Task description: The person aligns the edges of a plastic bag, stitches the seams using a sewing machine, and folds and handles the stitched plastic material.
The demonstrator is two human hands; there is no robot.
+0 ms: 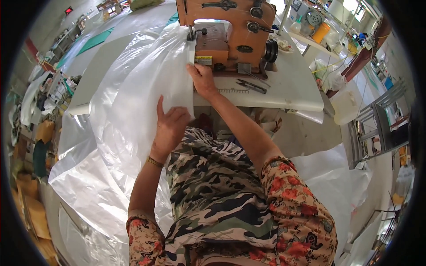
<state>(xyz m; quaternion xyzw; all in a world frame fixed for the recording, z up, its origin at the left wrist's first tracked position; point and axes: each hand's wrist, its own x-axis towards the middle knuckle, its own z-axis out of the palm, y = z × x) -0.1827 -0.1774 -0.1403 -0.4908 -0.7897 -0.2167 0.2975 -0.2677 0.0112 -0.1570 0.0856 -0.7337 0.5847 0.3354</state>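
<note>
A large sheet of translucent white plastic (133, 84) runs under the needle of an orange-brown sewing machine (213, 44) and drapes over the table's front edge. My right hand (203, 80) pinches the sheet's right edge just below the machine's bed. Lower and to the left, my left hand (171, 126) grips the same edge near my lap, its index finger stretched up along the plastic and the other fingers curled. The sheet's edge hides part of those fingertips.
Small thread snips (252, 86) lie on the white table (288, 95), right of my right hand. An orange container (321, 33) stands on a bench at the back right. A metal frame (381, 124) stands to the right. More plastic sheeting (319, 173) hangs beside me.
</note>
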